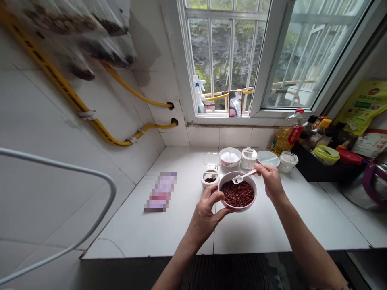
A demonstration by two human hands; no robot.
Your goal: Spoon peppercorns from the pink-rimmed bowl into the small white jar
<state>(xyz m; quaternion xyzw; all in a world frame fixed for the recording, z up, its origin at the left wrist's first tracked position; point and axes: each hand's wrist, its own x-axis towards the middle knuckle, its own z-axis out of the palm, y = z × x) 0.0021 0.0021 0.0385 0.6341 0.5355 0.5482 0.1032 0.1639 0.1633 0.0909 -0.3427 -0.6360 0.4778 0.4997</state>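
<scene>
My left hand (210,207) grips the left side of a white bowl (254,195) with a pinkish outside, its thumb and fingers round the rim. Dark red granules (237,195) fill much of the bowl. My right hand (269,177) pinches the handle of a small white spoon (248,174). The spoon's head is over the back of the bowl, above the granules, with a few dark bits in it. Just behind my left hand stands a small white jar (205,183), open, with dark red pieces inside. A clear lid (211,160) is behind the jar.
Behind the held bowl are a flowered bowl of white powder (230,156), two lidded jars (249,157) and a pale bowl (268,158). An oil bottle (286,137) and a black condiment box (314,171) stand right. A blurred packet (161,192) lies left on the white counter (127,225).
</scene>
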